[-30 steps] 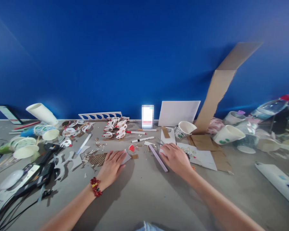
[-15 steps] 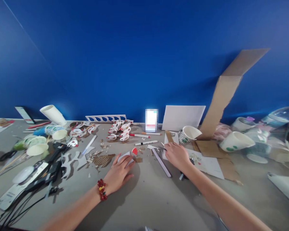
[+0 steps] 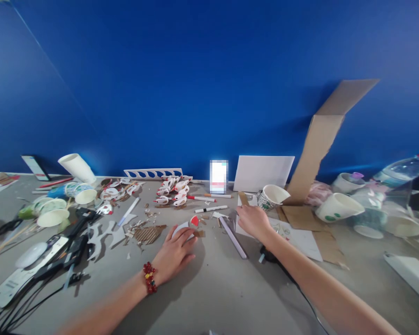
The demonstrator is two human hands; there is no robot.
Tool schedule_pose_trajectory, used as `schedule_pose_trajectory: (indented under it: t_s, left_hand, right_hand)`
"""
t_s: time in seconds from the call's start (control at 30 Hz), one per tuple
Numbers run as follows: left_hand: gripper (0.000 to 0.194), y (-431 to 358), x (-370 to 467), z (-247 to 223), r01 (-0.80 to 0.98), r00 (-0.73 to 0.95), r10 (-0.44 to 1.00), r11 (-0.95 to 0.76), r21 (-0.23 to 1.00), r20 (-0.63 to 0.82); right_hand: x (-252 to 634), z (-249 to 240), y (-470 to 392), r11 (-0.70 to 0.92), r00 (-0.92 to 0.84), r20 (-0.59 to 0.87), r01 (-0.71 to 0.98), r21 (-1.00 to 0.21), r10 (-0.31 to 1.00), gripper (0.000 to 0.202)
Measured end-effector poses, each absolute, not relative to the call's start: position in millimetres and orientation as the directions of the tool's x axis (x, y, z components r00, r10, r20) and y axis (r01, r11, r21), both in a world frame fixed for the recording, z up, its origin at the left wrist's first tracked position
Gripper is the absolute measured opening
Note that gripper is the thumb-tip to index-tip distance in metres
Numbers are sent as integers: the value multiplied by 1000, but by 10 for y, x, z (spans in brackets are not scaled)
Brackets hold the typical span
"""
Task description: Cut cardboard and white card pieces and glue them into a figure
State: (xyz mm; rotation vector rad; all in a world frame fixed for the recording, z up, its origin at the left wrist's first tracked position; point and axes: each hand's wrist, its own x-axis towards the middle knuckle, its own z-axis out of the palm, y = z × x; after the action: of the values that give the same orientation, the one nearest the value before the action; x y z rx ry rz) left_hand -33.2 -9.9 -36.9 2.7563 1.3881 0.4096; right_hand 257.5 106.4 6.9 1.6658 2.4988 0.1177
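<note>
My left hand (image 3: 174, 253), with a beaded bracelet, lies palm down with its fingers spread over a small white paper piece (image 3: 182, 227). Just past its fingertips is a red-and-white cutout (image 3: 194, 220), next to a brown cardboard scrap (image 3: 199, 233). Farther right, my right hand (image 3: 254, 223) reaches over a white sheet near a brown cardboard strip (image 3: 243, 199). Its fingers are curled together, and whatever they hold is hidden. Under that wrist sits a dark, corded tool (image 3: 268, 253), mostly covered, with a pale stick end. A lilac bar (image 3: 232, 237) lies between the hands.
Several white-and-red cutouts (image 3: 172, 190) are heaped at the back. Pens (image 3: 211, 209) lie before a lit phone (image 3: 218, 177). Beyond my right hand stands a patterned paper cup (image 3: 272, 197) beside a tall folded cardboard (image 3: 317, 153). Cables and a power strip (image 3: 3, 288) crowd the left.
The view has shifted slightly. My right hand has moved a little back and left, its fingers more tucked. The tool's cord shows more. My left hand stays on the paper piece.
</note>
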Motion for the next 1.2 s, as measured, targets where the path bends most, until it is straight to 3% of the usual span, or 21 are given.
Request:
schedule_pose_trajectory:
  t_s: [0.13,0.33,0.43,0.53,0.6,0.67,0.83,1.0,1.2]
  left_hand:
    - [37,-93,-349,-342,776,567,781,-613,149,261]
    - [21,150,-60,-206,719,546,756,-644,261,362]
    - [19,372,371,-132,677,620,691,-710,193,371]
    - [42,562,846,-111,627,728,618,-775,75,295]
    - [59,646,1086,-136,684,693,672,-727,56,262]
    - [64,700,1232,-180,742,644,727,-669,33,238]
    - [44,791,1337,-261,727,678,693,-682,-85,243]
    - [36,851,1388,-283,619,785,582,-754,-221,213]
    - [27,804,1281,-229,619,774,570,-772,-142,276]
  right_hand:
    - [2644,155,1139,353,-351,-37,928,115,935,19]
    - [2876,399,1204,302,-306,91,952,48,948,17]
    - [2959,531,1206,284,-283,165,959,18,945,18]
    - [3028,642,1165,266,-260,230,964,5,938,18]
    - [3091,690,1106,266,-257,261,964,3,930,17]
    - [3172,710,1030,276,-267,276,961,4,923,19]
    - [3391,691,882,359,-326,340,933,-38,882,24]
    - [3469,671,905,358,-313,356,931,-68,881,25]
    - [3415,618,976,362,-308,338,926,-108,889,26]
